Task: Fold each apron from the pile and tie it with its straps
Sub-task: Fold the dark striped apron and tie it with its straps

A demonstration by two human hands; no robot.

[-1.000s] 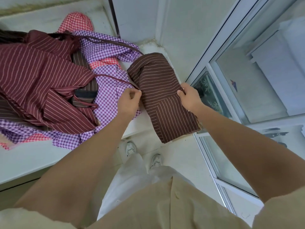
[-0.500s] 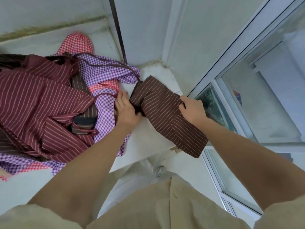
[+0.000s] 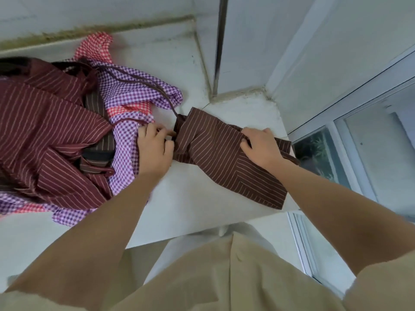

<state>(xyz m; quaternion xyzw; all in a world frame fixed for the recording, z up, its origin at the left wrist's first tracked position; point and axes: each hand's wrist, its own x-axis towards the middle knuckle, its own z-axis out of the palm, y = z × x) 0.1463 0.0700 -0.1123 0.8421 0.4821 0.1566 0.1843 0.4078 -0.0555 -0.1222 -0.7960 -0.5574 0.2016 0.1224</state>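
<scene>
Folded brown striped apron lies on white ledge, narrow bundle, long axis slanting down to the right, its lower right corner at the ledge edge.

Left hand is at the apron's left end, knuckles up and fingers curled narrow. The thumb side touches the bundle's edge. A thin dark strap comes off the apron's upper left corner. One length loops up and away over the cloth to the left, another short bit runs through the left hand's fingers, so it grips strap. How tight the pinch is, can't tell; the fingertips are tucked under.

Right hand is on top of the apron's right half, palm down, fingers bent and bunching a fold of the striped cloth, thumb out toward the far edge. It holds the apron down and grips it, not flat.

Pile of unfolded aprons is left of the folded apron. Purple gingham apron is nearest, just beside the left hand and touching it. Maroon striped apron is heaped on top further left. Red gingham cloth pokes out at the far upper left.

Window glass is right of the folded apron, past the ledge corner. Beige shirt is below it, near the camera.
</scene>
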